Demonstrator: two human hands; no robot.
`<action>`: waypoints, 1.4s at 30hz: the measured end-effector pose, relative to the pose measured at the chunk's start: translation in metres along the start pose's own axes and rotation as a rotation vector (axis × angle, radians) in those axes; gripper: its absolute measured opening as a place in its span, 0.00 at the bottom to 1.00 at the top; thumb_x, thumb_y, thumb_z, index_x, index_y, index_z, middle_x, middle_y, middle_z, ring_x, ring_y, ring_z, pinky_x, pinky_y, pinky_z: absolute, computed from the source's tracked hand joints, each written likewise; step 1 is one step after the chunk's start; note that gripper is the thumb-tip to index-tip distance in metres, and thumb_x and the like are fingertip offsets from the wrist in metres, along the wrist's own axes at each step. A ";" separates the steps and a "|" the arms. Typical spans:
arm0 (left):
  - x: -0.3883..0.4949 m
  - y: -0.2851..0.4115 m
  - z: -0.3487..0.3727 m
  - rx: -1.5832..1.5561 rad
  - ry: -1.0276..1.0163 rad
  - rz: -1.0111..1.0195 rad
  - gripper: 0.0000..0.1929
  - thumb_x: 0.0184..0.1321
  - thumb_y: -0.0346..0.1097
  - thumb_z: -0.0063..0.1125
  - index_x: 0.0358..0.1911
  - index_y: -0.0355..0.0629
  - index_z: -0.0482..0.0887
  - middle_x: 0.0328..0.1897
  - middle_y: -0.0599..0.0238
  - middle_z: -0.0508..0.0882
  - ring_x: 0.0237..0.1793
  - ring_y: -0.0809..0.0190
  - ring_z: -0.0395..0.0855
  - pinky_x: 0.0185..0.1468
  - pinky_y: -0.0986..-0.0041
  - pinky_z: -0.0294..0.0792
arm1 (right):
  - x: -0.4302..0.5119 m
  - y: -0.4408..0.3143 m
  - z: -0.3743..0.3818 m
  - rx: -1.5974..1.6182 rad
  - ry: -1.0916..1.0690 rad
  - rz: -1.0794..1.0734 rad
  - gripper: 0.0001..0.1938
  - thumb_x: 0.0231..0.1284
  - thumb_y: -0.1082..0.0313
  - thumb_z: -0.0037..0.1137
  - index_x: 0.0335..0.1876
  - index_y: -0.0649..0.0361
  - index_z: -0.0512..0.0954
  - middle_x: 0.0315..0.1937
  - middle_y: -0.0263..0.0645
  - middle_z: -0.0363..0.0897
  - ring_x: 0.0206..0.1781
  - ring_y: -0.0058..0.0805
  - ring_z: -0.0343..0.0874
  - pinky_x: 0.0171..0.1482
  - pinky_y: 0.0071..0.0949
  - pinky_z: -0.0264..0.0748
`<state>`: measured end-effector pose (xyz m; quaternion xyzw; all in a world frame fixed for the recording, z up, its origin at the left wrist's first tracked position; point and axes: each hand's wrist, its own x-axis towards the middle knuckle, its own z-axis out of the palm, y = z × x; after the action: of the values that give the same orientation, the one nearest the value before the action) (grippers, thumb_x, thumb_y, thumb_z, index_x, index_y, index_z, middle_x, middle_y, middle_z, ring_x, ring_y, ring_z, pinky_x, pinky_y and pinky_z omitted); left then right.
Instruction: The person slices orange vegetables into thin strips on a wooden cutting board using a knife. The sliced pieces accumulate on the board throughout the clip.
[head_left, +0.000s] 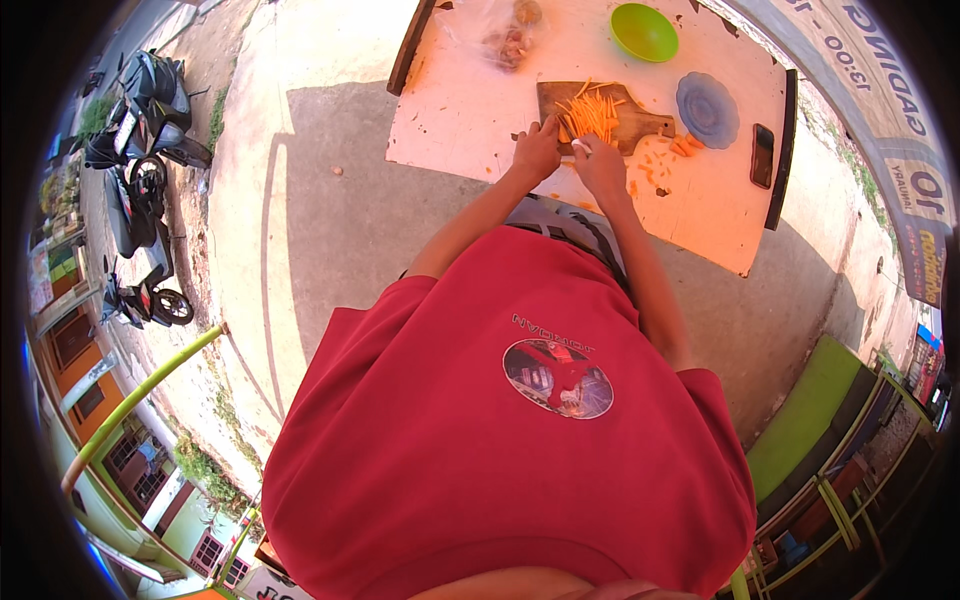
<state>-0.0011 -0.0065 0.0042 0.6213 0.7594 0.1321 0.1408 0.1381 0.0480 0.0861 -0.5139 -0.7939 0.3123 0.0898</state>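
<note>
A wooden cutting board (641, 124) with a handle lies on the white tabletop, heaped with thin carrot strips (592, 112). My right hand (602, 171) is closed around the pale handle of a knife (580, 145), at the board's near edge. The narrow blade points toward my left hand (537, 154), whose fingertips rest at the board's near-left corner beside the strips. Whether those fingers pinch a piece of carrot is too small to tell. Carrot chunks (684, 145) and small scraps (651, 171) are scattered to the right, by the board's handle.
Beyond the board stands a green bowl (643, 33). A scalloped bluish plate (707, 110) and a phone (762, 156) lie rightward. A clear plastic bag (510, 41) with contents is at the far left. Dark rails (782, 150) edge the white table (705, 225). Motorbikes (154, 112) are parked leftward.
</note>
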 end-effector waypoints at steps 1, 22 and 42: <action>0.000 0.001 -0.001 -0.005 0.008 -0.001 0.30 0.56 0.33 0.55 0.65 0.34 0.71 0.69 0.60 0.71 0.54 0.48 0.77 0.48 0.51 0.75 | 0.000 0.001 0.001 0.005 0.019 -0.019 0.14 0.65 0.57 0.57 0.46 0.58 0.82 0.41 0.50 0.86 0.46 0.52 0.85 0.48 0.44 0.79; 0.000 0.002 -0.007 0.001 -0.044 -0.010 0.27 0.56 0.34 0.57 0.61 0.36 0.73 0.67 0.58 0.71 0.57 0.48 0.76 0.53 0.50 0.73 | -0.047 0.005 -0.032 -0.083 -0.073 0.086 0.14 0.64 0.57 0.56 0.46 0.58 0.82 0.42 0.51 0.86 0.46 0.52 0.84 0.49 0.46 0.79; -0.002 -0.003 0.000 0.048 0.001 -0.002 0.32 0.56 0.37 0.59 0.66 0.37 0.70 0.70 0.58 0.68 0.59 0.48 0.75 0.52 0.46 0.74 | -0.001 -0.005 0.007 -0.036 0.049 -0.015 0.12 0.63 0.60 0.55 0.45 0.58 0.83 0.38 0.51 0.85 0.43 0.51 0.85 0.47 0.46 0.79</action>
<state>-0.0032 -0.0089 0.0033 0.6235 0.7631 0.1142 0.1257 0.1309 0.0431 0.0835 -0.5168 -0.8008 0.2848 0.1024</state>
